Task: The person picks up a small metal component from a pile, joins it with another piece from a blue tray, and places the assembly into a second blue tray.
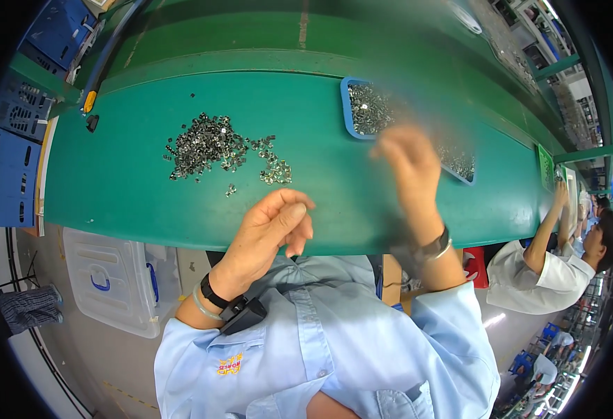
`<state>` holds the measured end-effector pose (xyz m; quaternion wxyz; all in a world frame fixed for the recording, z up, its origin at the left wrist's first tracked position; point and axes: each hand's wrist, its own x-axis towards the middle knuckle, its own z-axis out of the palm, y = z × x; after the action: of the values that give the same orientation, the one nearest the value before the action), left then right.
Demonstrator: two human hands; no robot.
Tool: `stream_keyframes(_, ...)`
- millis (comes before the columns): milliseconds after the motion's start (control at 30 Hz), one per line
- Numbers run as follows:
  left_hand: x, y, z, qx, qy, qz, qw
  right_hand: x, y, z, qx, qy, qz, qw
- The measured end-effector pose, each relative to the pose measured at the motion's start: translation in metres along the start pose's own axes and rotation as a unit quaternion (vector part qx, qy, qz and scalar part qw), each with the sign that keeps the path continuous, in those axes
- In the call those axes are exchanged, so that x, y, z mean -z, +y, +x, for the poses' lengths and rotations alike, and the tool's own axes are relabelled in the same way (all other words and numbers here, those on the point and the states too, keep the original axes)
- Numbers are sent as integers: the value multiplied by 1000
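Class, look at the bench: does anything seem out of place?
A few metal bits lie on the near side of the main pile, and one dark bit sits beyond it: they look stray, apart from the rest.

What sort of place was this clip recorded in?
Probably a factory workshop: a long green workbench bears a pile of small metallic parts, a blue-rimmed tray holds many more, and a co-worker in a white top is farther along to the right.

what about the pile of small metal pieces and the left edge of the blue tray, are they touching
Apart: the head view shows bare green tabletop between the pile of small metal pieces and the blue tray.
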<state>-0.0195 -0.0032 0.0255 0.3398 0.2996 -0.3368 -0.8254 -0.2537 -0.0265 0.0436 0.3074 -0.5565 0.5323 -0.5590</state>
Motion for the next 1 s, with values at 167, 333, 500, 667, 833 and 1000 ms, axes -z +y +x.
stream_keyframes(167, 13, -4, -13, 28, -1, 17, 999, 5, 15, 34, 111, -8, -245, 963)
stream_keyframes(333, 24, -2, -17, 10, 22, -8, 1000, -39, 21, 16, 178, -207, -276, 922)
stream_keyframes(500, 28, 1, -17, 9, 27, -18, 999, -68, 20, 9, 186, -271, -296, 897)
stream_keyframes(667, 28, 2, -15, 3, 34, -28, 999, -69, 22, 11, 152, -287, -282, 903)
stream_keyframes(833, 24, 4, -9, -11, 51, 3, 999, -58, 30, 9, 126, -267, -265, 918)
stream_keyframes(1000, 21, 3, -4, -10, 54, 17, 998, -47, 24, 11, 114, -172, -268, 941)
